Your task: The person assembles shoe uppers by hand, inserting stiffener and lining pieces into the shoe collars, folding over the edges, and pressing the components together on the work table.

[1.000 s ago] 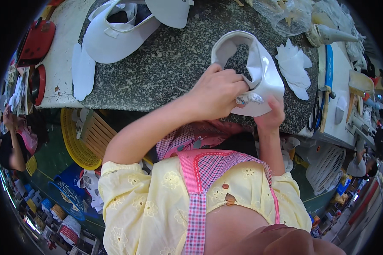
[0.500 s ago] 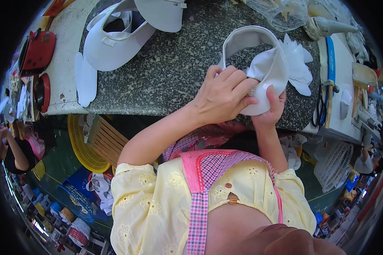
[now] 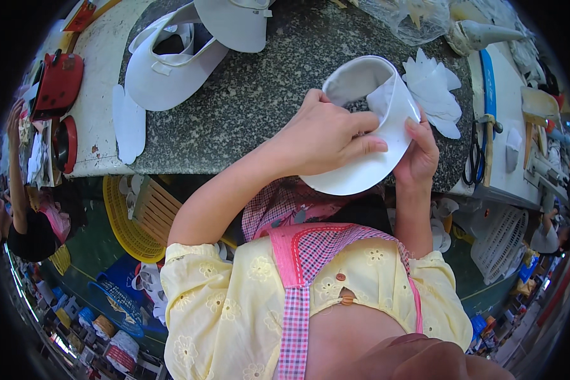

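Observation:
A white shoe upper (image 3: 361, 175), curved and open in the middle, is held above the dark speckled slab (image 3: 247, 126) by both hands. My left hand (image 3: 329, 134) grips its left side, thumb and forefinger reaching over the inner rim; the other fingertips are partly hidden. On the opposite side my right hand (image 3: 420, 151) holds the outer wall, thumb on the smooth face and fingers behind. Just beyond the right hand lies a stack of white petal-edged pieces (image 3: 434, 95). Similar white uppers (image 3: 164, 82) rest on the slab's far left.
Long white strips (image 3: 128, 126) lie at the slab's left edge. To the right are black-handled scissors (image 3: 475, 158), a blue strip (image 3: 488, 82) and a grey cone-tipped tool (image 3: 487, 37). A yellow basket (image 3: 123, 221) stands below the table. A co-worker's arm (image 3: 18, 171) shows at far left.
The upper has been turned and lowered toward me, so its broad smooth front now shows. My right hand has shifted slightly right along its outer side. The co-worker's arm at far left has risen.

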Demonstrator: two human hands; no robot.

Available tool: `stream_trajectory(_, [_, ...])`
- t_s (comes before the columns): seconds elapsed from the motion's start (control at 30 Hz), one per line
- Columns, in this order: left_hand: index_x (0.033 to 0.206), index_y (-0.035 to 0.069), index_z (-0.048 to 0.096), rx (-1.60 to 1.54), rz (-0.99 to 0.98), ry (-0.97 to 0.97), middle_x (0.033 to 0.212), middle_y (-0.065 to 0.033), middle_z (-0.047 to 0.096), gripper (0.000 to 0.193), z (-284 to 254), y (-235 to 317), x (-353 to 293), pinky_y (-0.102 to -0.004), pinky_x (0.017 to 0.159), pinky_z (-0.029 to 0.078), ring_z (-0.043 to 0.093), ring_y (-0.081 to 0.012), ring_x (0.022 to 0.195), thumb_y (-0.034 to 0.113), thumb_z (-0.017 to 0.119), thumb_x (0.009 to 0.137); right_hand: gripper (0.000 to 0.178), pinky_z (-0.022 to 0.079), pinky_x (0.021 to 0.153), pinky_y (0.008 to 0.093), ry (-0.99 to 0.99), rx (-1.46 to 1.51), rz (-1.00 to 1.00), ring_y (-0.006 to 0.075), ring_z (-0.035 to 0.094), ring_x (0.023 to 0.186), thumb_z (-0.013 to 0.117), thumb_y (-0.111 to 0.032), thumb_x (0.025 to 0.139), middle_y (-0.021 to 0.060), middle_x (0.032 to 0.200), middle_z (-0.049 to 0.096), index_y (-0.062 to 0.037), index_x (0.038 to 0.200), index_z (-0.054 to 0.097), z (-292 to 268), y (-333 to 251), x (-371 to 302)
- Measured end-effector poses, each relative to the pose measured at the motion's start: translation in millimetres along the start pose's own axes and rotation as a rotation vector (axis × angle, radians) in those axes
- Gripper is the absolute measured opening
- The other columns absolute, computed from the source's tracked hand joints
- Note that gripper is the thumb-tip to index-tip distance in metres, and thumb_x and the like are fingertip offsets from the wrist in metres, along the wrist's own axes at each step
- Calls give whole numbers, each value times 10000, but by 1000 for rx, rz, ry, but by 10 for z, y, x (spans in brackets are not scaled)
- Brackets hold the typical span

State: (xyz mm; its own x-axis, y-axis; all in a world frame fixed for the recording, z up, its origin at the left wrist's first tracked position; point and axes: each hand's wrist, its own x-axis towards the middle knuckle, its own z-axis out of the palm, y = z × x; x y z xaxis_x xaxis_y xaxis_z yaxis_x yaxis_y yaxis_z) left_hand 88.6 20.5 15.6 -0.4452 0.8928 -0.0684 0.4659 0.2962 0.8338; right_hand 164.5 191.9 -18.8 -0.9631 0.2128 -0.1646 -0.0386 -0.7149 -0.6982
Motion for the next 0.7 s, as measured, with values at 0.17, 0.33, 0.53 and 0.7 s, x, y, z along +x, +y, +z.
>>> stream_trajectory(0.17, [857,77,580,38,250,-72,758,-55,552,218,6,-138,41,-323,866,324,520,-205,787,286,517,841,364,442,862,340,70,208,147,208,569,930,592,-90,755,132,998,569,32,1079,480,155,-32,-100])
stream_trajectory(0.33, [920,41,602,83,422,178,843,-91,585,297,-217,-210,87,-299,783,416,536,-217,860,315,527,836,385,463,843,351,-57,-39,-154,212,584,911,632,-38,726,130,999,578,29,1079,497,274,21,-165])
stream_trajectory(0.53, [901,17,607,-652,-224,46,740,21,567,300,-220,-41,203,-198,592,390,496,-48,674,302,529,845,380,470,829,335,-46,-54,-109,197,588,897,639,-20,711,118,985,585,20,1066,510,405,95,-159])
stream_trajectory(0.7, [766,44,585,-955,-48,265,688,47,526,182,28,-114,260,-187,548,366,466,-36,626,221,623,787,373,471,834,338,-37,-54,-131,198,585,902,624,-12,718,109,993,580,4,1073,511,333,159,-225])
